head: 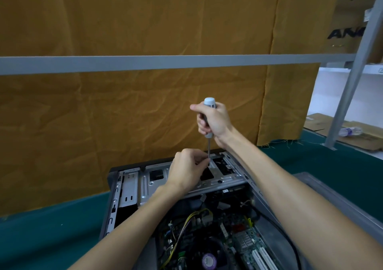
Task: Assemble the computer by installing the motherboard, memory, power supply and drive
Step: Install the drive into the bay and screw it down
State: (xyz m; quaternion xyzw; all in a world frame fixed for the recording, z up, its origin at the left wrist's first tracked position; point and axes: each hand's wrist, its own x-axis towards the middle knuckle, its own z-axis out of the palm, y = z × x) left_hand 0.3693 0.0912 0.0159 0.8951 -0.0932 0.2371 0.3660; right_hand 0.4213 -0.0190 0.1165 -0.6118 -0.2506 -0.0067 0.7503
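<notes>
- Computer case (128,188) lies open on the green table (51,238), motherboard (234,240) inside
- Right grip (211,120) wraps the upright screwdriver (209,112) handle
- Left grip (186,170) pinches its shaft at the drive bracket (230,179)

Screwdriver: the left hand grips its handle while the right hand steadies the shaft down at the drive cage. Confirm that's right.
Not quite: the hands are swapped. In the head view the right hand grips the handle of the screwdriver, and the left hand steadies the shaft down at the drive cage.
</notes>
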